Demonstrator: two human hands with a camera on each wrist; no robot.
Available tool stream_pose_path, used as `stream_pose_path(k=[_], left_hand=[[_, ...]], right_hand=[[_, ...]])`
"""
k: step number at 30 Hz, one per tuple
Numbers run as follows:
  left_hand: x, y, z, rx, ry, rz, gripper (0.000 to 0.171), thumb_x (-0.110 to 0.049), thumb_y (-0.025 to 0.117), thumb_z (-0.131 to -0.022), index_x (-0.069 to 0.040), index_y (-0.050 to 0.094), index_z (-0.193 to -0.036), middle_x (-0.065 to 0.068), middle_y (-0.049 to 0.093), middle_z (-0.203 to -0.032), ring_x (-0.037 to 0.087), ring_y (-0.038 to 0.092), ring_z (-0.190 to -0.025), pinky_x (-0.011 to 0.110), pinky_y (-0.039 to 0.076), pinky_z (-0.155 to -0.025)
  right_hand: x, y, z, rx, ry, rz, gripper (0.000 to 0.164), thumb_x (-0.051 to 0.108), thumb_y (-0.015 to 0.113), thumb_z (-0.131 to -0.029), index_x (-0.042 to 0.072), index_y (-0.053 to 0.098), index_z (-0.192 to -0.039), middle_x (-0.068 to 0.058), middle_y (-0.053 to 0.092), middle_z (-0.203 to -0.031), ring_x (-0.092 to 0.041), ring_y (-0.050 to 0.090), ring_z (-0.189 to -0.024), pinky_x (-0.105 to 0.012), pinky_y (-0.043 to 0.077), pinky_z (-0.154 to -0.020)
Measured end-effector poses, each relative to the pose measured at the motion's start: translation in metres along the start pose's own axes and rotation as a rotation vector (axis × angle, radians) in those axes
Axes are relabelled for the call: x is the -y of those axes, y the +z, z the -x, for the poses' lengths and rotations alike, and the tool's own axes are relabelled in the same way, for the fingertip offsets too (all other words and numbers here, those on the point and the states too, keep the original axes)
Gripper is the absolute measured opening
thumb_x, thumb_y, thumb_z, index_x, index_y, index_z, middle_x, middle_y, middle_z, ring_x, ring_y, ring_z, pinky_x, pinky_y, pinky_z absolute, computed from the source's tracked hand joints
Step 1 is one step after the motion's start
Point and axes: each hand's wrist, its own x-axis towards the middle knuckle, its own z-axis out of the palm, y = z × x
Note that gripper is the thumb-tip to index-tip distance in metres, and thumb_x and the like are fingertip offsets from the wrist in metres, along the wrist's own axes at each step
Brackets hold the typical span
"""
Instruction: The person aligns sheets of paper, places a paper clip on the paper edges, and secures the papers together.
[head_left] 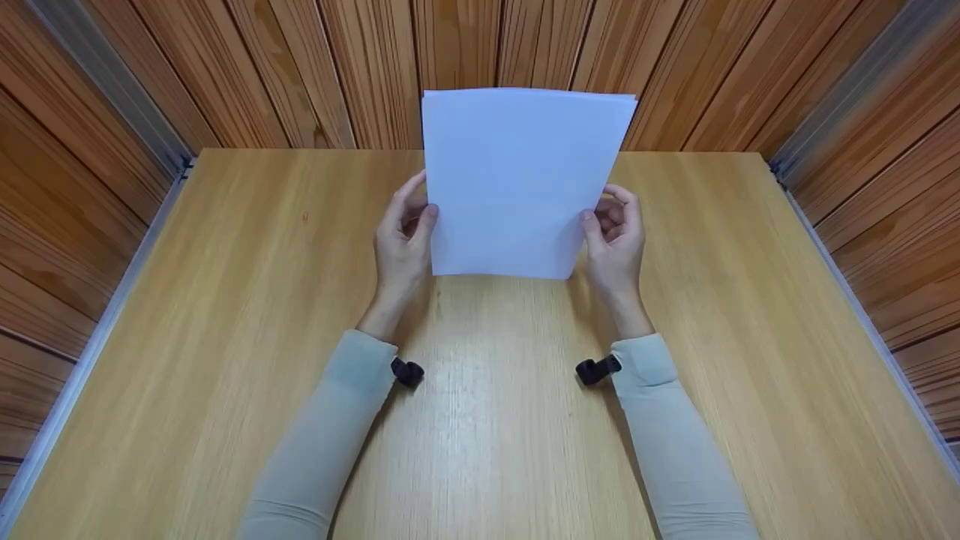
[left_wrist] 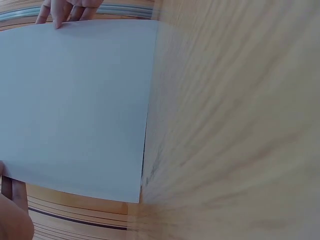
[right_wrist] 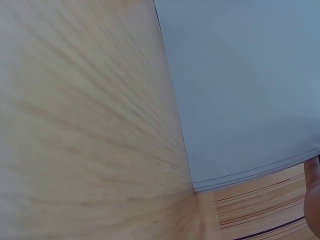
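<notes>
White and blank on the near face, going by the head view; looks like a thin stack of paper [head_left: 517,180], with more than one layer at the top edge; stands roughly upright before the plank wall [head_left: 457,45] and over the wooden table [head_left: 487,420]; gripped at one side edge by the left hand [head_left: 403,244] and at the other by the right hand [head_left: 617,244], with thumbs [head_left: 427,219] on the near face; already raised on edge, to judge by this, and not yet laid flat.

From the left wrist, smooth, without fold or mark in sight; grasped by both hands here too; set with the lower edge close along the tabletop, touching or just above, cannot tell which.

From the right wrist, visibly layered along the side edge, slightly out of step; pinched by a hand only partly in view; judged as gathered into one bundle, but not fully squared and not released.
</notes>
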Motion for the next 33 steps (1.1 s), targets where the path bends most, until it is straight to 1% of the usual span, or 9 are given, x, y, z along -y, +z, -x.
stream_pose_path(k=[6,11,17,23,27,30,33], left_hand=[[0.0001,-0.0004,-0.0003,0.001,0.008,0.003,0.044,-0.005,0.063,-0.106,-0.014,0.061,-0.149,0.004,0.073,-0.108,0.017,0.067,-0.099,0.031,0.052,-0.086],[-0.0008,0.0001,-0.0004,-0.016,0.018,0.016,0.044,-0.003,0.064,-0.105,-0.013,0.061,-0.148,0.005,0.073,-0.106,0.018,0.067,-0.097,0.03,0.052,-0.085],[-0.0017,0.0006,-0.0008,-0.038,0.003,0.048,0.045,-0.002,0.066,-0.104,-0.014,0.062,-0.147,0.004,0.074,-0.108,0.019,0.068,-0.1,0.031,0.054,-0.088],[-0.0018,0.0006,-0.0011,-0.044,-0.006,0.048,0.043,-0.002,0.066,-0.104,-0.012,0.061,-0.146,0.005,0.075,-0.112,0.019,0.069,-0.104,0.032,0.054,-0.09],[-0.0014,0.0008,-0.0007,-0.039,-0.022,0.063,0.043,-0.003,0.066,-0.105,-0.012,0.062,-0.146,0.006,0.074,-0.113,0.02,0.069,-0.105,0.032,0.054,-0.092],[-0.0015,0.0011,-0.0002,-0.039,-0.03,0.071,0.045,-0.003,0.067,-0.104,-0.013,0.061,-0.147,0.006,0.074,-0.112,0.02,0.069,-0.102,0.032,0.055,-0.09],[-0.0017,0.0017,0.0004,-0.037,-0.021,0.054,0.047,-0.005,0.068,-0.104,-0.014,0.06,-0.149,0.005,0.072,-0.11,0.019,0.069,-0.101,0.031,0.055,-0.089]], right_hand=[[0.0005,-0.0001,-0.0002,0.001,-0.012,0.002,0.033,-0.009,0.061,-0.101,0.001,0.057,-0.132,-0.011,0.071,-0.108,-0.022,0.065,-0.089,-0.026,0.05,-0.075],[0.0026,0.0012,0.0001,0.003,0.0,0.003,0.032,-0.006,0.061,-0.103,-0.001,0.055,-0.133,-0.012,0.07,-0.109,-0.024,0.065,-0.091,-0.028,0.05,-0.077],[0.0048,0.0014,-0.0001,0.009,-0.007,0.015,0.033,-0.007,0.061,-0.103,0.0,0.055,-0.135,-0.011,0.071,-0.111,-0.025,0.066,-0.094,-0.028,0.051,-0.079],[0.0051,0.0017,0.0,0.008,-0.012,0.018,0.034,-0.007,0.06,-0.103,0.002,0.055,-0.135,-0.009,0.071,-0.112,-0.025,0.065,-0.096,-0.029,0.051,-0.081],[0.0039,0.0026,0.0002,0.008,-0.009,0.0,0.035,-0.007,0.059,-0.103,0.002,0.054,-0.137,-0.011,0.07,-0.112,-0.027,0.065,-0.098,-0.03,0.05,-0.083],[0.0039,0.0037,0.0003,0.004,-0.005,-0.009,0.038,-0.008,0.057,-0.103,0.002,0.053,-0.139,-0.011,0.069,-0.111,-0.027,0.065,-0.097,-0.03,0.05,-0.082],[0.0046,0.0043,0.0006,-0.003,-0.002,0.002,0.043,-0.008,0.058,-0.103,0.004,0.051,-0.144,-0.01,0.069,-0.11,-0.027,0.065,-0.096,-0.029,0.05,-0.081]])
